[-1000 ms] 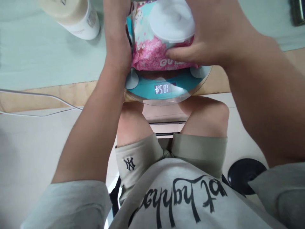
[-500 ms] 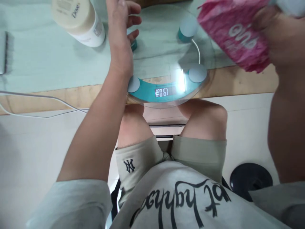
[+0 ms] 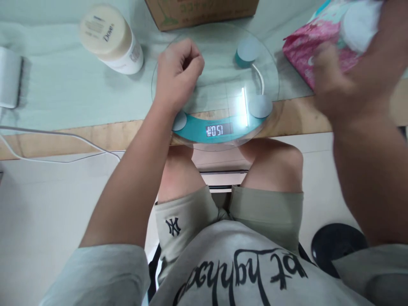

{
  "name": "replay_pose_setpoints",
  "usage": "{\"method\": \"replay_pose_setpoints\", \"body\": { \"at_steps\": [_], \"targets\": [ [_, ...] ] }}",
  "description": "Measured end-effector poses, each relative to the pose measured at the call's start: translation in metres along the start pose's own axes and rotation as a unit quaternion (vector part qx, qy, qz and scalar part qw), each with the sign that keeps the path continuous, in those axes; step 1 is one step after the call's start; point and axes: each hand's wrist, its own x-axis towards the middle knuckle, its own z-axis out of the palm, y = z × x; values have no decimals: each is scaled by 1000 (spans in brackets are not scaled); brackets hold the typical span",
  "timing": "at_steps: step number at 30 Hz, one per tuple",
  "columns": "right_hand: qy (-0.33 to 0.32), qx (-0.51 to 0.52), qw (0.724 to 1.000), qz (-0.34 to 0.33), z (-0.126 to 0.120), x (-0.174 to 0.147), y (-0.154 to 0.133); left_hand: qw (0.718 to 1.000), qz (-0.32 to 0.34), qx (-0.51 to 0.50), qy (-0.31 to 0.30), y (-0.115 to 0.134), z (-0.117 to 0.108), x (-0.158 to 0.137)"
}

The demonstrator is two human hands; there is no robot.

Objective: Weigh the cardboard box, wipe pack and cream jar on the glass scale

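A round clear glass scale (image 3: 219, 80) lies on the table with a teal band and a lit digit display (image 3: 218, 129) along its near edge. My left hand (image 3: 180, 70) is over its left part, fingers curled into a loose fist with nothing visible in them. Whether it presses on the glass I cannot tell. On the right, a crumpled pink package (image 3: 301, 51) with a white round cap (image 3: 360, 25) lies by the scale. My right hand (image 3: 360, 80) is blurred in front of the package, its thumb apart from the other fingers, which run toward the frame's corner.
A cream-lidded Dove jar (image 3: 117, 46) stands left of the scale, and a brown cardboard box (image 3: 204, 12) behind it. At far left are a white block (image 3: 9, 78) and a white cable (image 3: 63, 135) over the wooden table edge (image 3: 127, 131). A black round object (image 3: 338, 246) is on the floor.
My left hand has curled its fingers and moved right over the glass. The pink package has come down from my right hand onto the table, and that hand has moved left. The display digits differ.
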Motion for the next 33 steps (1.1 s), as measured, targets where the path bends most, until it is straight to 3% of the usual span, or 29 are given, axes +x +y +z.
{"method": "replay_pose_setpoints", "body": {
  "at_steps": [1, 3, 6, 8, 12, 16, 21, 33],
  "targets": [
    [-26, -68, 993, -90, 13, -6, -8, 1000, 3, 14, -1, 0, 0, 0],
    [-55, -126, 981, -139, 39, -16, -12, 999, 12, 50, -9, -2, 1, -2],
    [-92, -111, 986, -83, 66, -28, 1, 992, 38, 113, -32, -5, 8, -5],
    [-128, -110, 983, -67, 74, -33, 12, 985, 58, 142, -83, -7, 14, -5],
    [-185, -127, 974, -42, 75, -34, 18, 970, 42, 150, -188, -8, 18, -3],
    [-185, -132, 973, -34, 76, -31, 13, 965, 5, 183, -189, 1, 15, -2],
    [-180, -126, 975, -25, 81, -33, 12, 950, 13, 228, -215, 11, 13, -7],
    [-192, -146, 970, -22, 79, -31, 18, 956, 5, 204, -211, 13, 17, -8]
  ]
}}
